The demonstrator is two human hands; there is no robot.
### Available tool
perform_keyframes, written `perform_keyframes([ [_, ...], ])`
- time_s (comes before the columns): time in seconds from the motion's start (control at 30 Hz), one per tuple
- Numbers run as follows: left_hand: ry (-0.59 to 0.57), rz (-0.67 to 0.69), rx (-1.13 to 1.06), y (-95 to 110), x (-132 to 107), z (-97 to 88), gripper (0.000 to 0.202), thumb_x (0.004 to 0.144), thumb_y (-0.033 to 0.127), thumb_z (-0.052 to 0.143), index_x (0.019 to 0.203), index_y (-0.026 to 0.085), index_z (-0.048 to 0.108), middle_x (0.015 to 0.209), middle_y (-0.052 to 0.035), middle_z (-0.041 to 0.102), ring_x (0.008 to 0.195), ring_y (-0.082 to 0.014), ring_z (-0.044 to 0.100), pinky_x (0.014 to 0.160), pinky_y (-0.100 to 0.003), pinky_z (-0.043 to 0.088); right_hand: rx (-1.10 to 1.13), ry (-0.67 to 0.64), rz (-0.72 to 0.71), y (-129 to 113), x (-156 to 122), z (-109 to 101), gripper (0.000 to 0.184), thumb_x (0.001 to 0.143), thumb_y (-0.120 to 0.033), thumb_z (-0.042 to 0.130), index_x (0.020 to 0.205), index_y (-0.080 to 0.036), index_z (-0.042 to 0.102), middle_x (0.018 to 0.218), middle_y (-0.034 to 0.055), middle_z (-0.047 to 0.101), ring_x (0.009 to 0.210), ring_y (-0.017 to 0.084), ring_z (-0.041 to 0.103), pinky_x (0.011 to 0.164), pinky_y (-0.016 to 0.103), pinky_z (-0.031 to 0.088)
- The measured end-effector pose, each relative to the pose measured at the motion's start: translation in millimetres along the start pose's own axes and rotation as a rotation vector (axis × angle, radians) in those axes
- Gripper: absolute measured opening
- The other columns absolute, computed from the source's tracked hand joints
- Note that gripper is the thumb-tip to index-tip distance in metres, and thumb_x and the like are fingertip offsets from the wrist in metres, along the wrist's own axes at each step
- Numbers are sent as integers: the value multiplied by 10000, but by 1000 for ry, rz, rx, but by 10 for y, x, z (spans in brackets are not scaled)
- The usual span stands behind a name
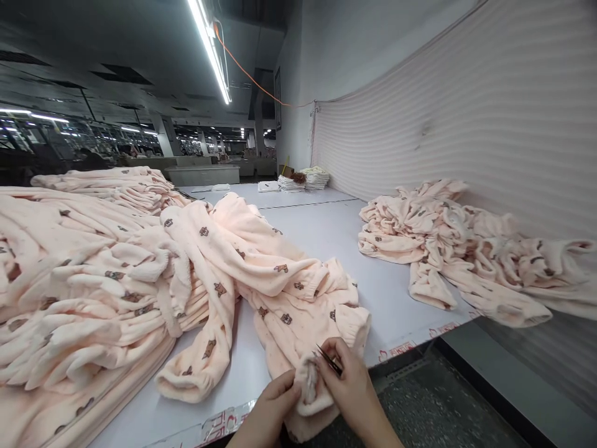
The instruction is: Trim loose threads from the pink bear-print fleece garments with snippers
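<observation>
A pale peach plush garment (268,267) printed with small brown figures lies across a white table (321,227), one of its ends hanging at the near edge, directly in front of the person wearing the camera. That end is a cuff (319,407), its opening turned toward the viewer. The left hand (275,401) pinches the cuff's rim between thumb and fingers. The right hand (349,386), on the other side of the opening, grips a small dark pointed tool (330,362), its tip just above the cuff. One sleeve (200,348) of peach fabric stretches toward the viewer, left of the hands. Farther left rises a large pile of matching garments (93,311); well to the right, a crumpled heap (429,230) of the same fabric spills over the table edge. Small folded stacks (316,178) sit at the far end. A rippled pale sheet (443,130) covers the right wall; overhead, a tube light (209,53) glows above a dim workroom.
</observation>
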State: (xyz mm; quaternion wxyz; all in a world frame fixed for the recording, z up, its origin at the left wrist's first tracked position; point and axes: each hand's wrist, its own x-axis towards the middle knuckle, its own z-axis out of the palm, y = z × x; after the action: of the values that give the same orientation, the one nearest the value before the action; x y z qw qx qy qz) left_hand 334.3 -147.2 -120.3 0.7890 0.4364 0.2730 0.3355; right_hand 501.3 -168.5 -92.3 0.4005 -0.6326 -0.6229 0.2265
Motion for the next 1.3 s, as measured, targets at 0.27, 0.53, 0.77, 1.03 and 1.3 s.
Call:
perform_keyframes([
  [0.27,66,-50,-228,198,-51,144,259,774,270,676,1000,153,723,908,-87,734,960,-240,629,880,-334,432,-231,-58,-198,-26,-259,-96,230,818,-188,558,1030,-247,627,954,28,638,857,187,635,727,246,466],
  [0.53,24,-16,-219,259,-72,129,284,813,244,624,1060,128,701,985,-113,723,1041,-254,603,964,-371,396,-26,-89,-63,-65,-194,-150,186,822,-239,584,982,-235,677,958,36,670,893,190,642,764,242,478],
  [0.77,17,-12,-206,281,-68,159,267,833,223,581,1050,122,699,984,-113,714,1023,-246,601,960,-375,392,-25,-93,-62,-155,-201,-122,141,824,-214,567,902,-231,683,902,19,668,867,180,642,740,232,463],
  [1.03,61,-46,282,343,-122,161,311,795,372,586,966,134,689,863,-79,684,900,-255,604,855,-365,427,-34,111,-22,11,-196,-55,248,826,-314,553,1060,-244,597,1012,50,655,923,215,625,759,273,475],
  [1.3,450,851,1207,60,-291,-162,261,756,21,430,911,227,471,824,-40,542,772,-203,519,685,-319,442,20,-286,-103,-75,-296,-134,181,724,-148,557,878,-217,622,840,3,625,764,161,607,673,216,448],
])
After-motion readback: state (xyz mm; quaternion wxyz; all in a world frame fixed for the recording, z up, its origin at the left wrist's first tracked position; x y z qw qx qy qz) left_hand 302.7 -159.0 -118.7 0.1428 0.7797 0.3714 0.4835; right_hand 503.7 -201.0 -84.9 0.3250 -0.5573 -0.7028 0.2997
